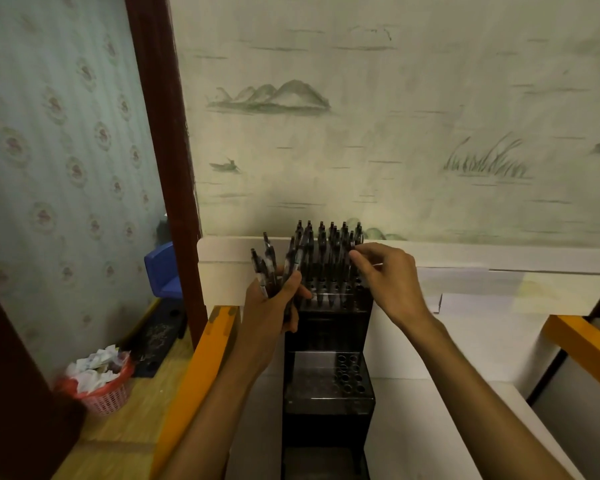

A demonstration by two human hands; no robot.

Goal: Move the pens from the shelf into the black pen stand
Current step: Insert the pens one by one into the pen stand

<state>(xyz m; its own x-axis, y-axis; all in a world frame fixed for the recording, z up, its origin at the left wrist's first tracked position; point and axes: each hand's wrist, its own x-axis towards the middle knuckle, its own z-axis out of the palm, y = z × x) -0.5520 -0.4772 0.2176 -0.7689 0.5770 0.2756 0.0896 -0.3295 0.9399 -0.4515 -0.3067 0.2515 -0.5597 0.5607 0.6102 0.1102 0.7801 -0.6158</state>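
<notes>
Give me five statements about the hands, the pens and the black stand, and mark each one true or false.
1. The left hand grips a bundle of pens. True.
2. The top tier of the black pen stand is empty. False: many pens stand in it.
3. The right hand pinches a pen at the top tier. True.
4. The lower tier is packed with pens. False: its holes show open.
5. A red basket sits on the floor, left. True.
</notes>
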